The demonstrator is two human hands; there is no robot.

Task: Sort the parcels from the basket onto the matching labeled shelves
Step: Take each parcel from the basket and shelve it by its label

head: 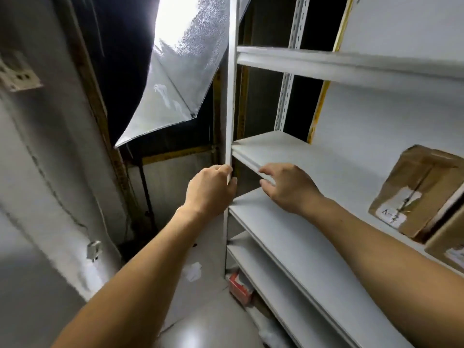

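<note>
A white metal shelf unit fills the right half of the view. My left hand grips its front left upright post. My right hand rests with curled fingers on the front edge of a middle shelf board and holds no parcel. A brown cardboard parcel with a white label reading A-2 lies on that shelf at the right. The corner of a second brown parcel shows at the right edge. The basket is out of view.
A silver studio light umbrella on a stand sits behind the shelf's left side. A grey wall with a socket plate runs along the left. A red box and white scraps lie on the floor by the shelf's foot.
</note>
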